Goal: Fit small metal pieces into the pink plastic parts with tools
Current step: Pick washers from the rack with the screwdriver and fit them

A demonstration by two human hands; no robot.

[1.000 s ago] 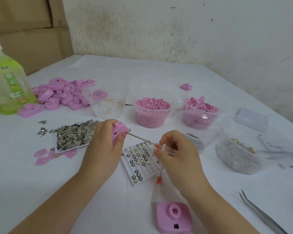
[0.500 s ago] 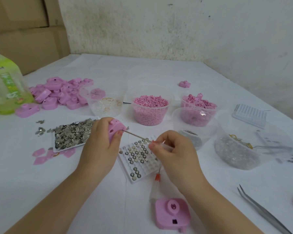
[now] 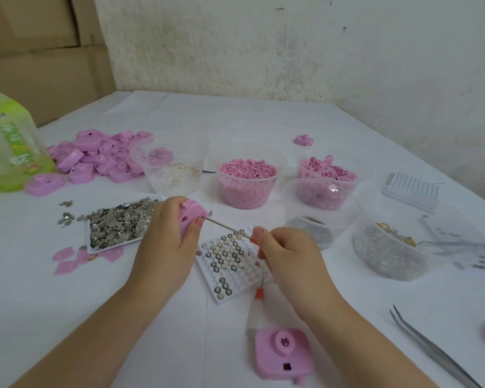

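Left hand [image 3: 168, 242] grip curls round 1 pink plastic part [image 3: 192, 217], held on edge above the surface [image 3: 207, 345]. Right hand [image 3: 289, 259] grip pinches a thin metal rod [image 3: 227, 227], tip at the part's side by the left thumb. Part likely light, stiff, smooth, maybe slippery; best held by its edges. Rounded pink shell, small dark hole. Gridded white tray [image 3: 221, 299] of round metal discs sits below, loose metal pieces [image 3: 121, 222] to the left.
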